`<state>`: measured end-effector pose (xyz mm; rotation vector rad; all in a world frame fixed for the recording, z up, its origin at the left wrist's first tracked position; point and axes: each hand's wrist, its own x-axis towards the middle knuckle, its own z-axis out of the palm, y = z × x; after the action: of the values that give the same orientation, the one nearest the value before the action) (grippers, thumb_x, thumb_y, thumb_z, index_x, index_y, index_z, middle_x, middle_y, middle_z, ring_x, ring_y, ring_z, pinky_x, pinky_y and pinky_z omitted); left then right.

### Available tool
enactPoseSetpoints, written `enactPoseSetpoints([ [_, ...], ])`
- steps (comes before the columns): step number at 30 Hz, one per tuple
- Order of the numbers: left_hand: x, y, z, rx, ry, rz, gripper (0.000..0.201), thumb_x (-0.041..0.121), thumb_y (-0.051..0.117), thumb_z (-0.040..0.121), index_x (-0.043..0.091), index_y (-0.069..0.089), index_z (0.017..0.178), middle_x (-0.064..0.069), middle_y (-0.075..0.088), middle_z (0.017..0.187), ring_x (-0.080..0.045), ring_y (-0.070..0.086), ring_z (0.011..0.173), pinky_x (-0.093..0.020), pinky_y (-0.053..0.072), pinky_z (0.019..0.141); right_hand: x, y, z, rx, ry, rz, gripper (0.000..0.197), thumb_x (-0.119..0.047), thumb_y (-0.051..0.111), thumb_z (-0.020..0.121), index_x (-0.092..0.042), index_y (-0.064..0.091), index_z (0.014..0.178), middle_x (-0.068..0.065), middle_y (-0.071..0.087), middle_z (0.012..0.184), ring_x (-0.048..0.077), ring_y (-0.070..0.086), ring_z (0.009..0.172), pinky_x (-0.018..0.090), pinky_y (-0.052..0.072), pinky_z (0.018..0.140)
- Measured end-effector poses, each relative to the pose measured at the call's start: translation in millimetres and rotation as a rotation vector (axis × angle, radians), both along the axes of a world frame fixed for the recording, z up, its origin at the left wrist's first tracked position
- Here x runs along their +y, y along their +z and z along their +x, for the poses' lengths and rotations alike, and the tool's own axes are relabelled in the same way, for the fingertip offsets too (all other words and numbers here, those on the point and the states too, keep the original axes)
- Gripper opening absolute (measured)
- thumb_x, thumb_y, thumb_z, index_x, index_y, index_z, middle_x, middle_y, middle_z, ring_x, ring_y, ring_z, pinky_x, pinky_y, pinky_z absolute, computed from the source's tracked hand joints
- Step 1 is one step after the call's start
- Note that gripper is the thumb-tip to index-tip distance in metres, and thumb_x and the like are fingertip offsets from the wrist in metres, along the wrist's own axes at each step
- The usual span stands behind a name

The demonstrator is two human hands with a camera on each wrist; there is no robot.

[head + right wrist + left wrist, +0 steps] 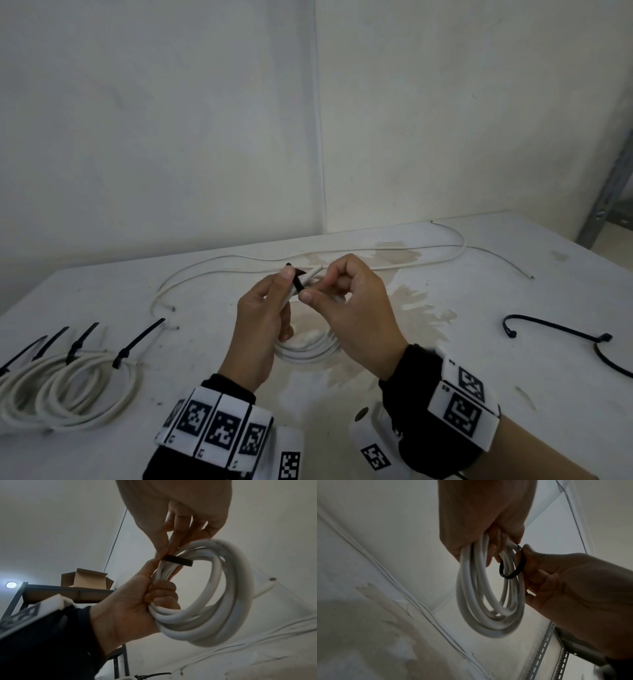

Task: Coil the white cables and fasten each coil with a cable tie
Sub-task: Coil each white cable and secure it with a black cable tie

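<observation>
Above the table's middle, my left hand (274, 301) grips a coil of white cable (308, 349) at its top, so the loops hang below. A black cable tie (298, 281) is looped around the bundled strands just above that grip. My right hand (329, 287) pinches the tie between thumb and fingertips. From the left wrist, the tie (513, 566) forms a loose ring around part of the coil (488, 601). In the right wrist view, the tie (178, 561) crosses the coil (214, 601) next to my left thumb.
Two coils (68, 387) fastened with black ties lie at the table's left. Loose white cables (239, 263) run across the far side. Spare black ties (555, 330) lie at the right. A metal rack (609, 192) stands beyond the white table (479, 377).
</observation>
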<state>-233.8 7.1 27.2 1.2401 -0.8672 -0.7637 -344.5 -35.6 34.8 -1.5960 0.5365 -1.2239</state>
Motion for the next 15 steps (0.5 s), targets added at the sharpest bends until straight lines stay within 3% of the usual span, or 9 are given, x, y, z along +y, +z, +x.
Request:
enactPoseSetpoints([
  [2,1.6,-0.5,-1.4,0.013,-0.009,-0.002,0.048,0.029,0.046,0.094,0.029,0.063,0.050,0.010,0.025,0.042,-0.006,0.023,0.038,-0.020,0.027,0.041,0.5,0.8,0.5,0.007,0.017,-0.003,0.034,0.005,0.070,0.074,-0.017,0.044,0.069,0.000,0.063,0.067,-0.003,0.061,0.061,0.007,0.045,0.065],
  [6,1.2,-1.9,-1.8,0.063,-0.006,0.001,0.031,0.036,0.044,0.094,0.021,0.069,0.083,0.010,0.025,0.043,-0.005,0.024,0.039,-0.017,0.027,0.039,1.8,1.7,-1.7,0.016,-0.007,-0.016,0.037,0.007,0.070,0.074,-0.016,0.041,0.066,-0.005,0.061,0.063,-0.006,0.060,0.061,0.005,0.044,0.064],
  [12,1.4,-2.3,-4.3,0.030,0.000,0.004,0.029,0.034,0.048,0.092,0.020,0.070,0.079,0.009,0.025,0.043,-0.006,0.024,0.039,-0.018,0.028,0.040,0.3,-1.9,-6.4,0.075,-0.026,-0.051,0.042,0.007,0.070,0.073,-0.016,0.037,0.064,-0.006,0.060,0.061,-0.007,0.058,0.059,0.005,0.042,0.062],
  [15,0.7,-2.0,-5.2,-0.001,0.013,0.022,0.025,0.031,0.051,0.091,0.016,0.071,0.089,0.010,0.027,0.043,-0.006,0.025,0.041,-0.022,0.027,0.044,-0.3,-3.1,-6.6,0.069,-0.047,-0.044,0.042,0.006,0.071,0.073,-0.017,0.036,0.064,-0.009,0.061,0.057,-0.003,0.059,0.059,0.009,0.044,0.062],
])
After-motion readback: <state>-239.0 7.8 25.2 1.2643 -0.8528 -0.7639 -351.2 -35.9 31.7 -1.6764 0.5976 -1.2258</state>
